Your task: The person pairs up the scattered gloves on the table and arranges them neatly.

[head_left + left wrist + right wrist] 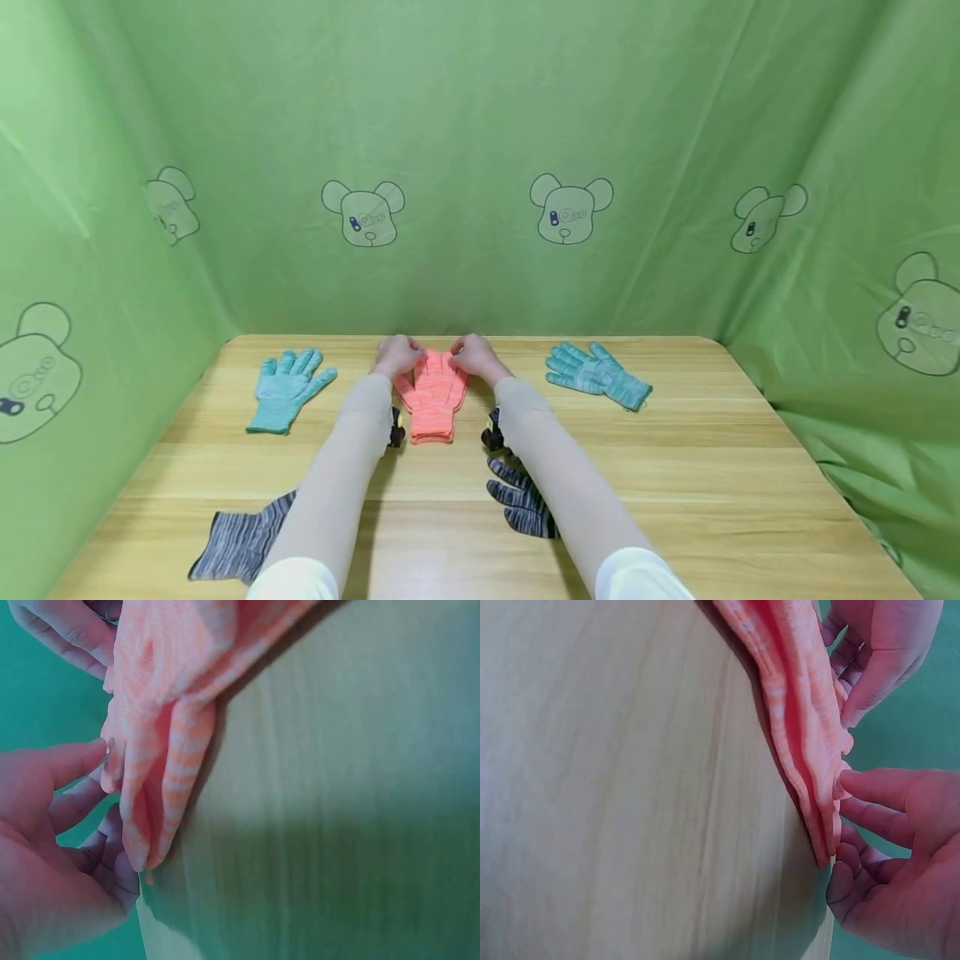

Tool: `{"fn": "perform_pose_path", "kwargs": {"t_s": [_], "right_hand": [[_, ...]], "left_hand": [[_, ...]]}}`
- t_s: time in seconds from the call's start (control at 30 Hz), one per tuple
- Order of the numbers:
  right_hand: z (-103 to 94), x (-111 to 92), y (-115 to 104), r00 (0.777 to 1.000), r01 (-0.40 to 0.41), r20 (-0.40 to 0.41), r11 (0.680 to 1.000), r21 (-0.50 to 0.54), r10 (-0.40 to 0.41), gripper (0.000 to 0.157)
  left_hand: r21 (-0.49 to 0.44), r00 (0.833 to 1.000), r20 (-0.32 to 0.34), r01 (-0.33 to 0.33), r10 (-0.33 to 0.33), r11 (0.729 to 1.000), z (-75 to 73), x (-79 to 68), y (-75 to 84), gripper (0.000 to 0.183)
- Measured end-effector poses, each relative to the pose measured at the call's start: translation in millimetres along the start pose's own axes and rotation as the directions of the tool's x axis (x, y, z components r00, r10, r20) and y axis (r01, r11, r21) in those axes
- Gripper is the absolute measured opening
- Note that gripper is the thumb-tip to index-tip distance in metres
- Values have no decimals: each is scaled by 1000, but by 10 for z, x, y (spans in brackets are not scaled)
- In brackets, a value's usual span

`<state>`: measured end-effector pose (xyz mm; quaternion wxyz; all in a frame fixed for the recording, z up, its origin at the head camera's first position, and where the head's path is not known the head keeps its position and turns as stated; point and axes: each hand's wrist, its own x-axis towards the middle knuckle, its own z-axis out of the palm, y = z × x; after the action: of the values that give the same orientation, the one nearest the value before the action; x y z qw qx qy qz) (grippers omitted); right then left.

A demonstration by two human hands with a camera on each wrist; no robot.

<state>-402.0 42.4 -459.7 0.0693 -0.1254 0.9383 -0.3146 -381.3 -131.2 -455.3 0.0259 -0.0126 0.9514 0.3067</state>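
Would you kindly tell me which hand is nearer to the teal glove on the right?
Right. The right hand pinches the coral gloves on the side toward the teal glove; the left hand pinches their other side, farther from it.

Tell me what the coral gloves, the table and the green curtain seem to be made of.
Coral gloves: soft, matte knit, cotton or synthetic; the streaky yarn and loose folds show it.
Table: wood or wood-look laminate, slightly glossy; grain lines and a pale sheen suggest it.
Green curtain: thin, smooth cloth or perhaps plastic sheeting; creases and drape fit either.
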Motion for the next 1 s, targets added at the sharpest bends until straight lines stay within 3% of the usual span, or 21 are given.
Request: {"fn": "perform_pose_path", "kwargs": {"t_s": [0.47,0.8,1.0], "right_hand": [[-22,-9,7,999,-11,-40,994,112,16,13],[-36,-24,-15,999,-36,-31,992,124,40,10],[-69,-23,-15,997,-63,-51,996,62,66,7]], "left_hand": [[-141,999,-23,-25,22,990,78,-6,56,18],[-20,991,33,-126,126,992,106,25,31,27],[22,995,59,-78,76,997,67,-4,43,28]]}}
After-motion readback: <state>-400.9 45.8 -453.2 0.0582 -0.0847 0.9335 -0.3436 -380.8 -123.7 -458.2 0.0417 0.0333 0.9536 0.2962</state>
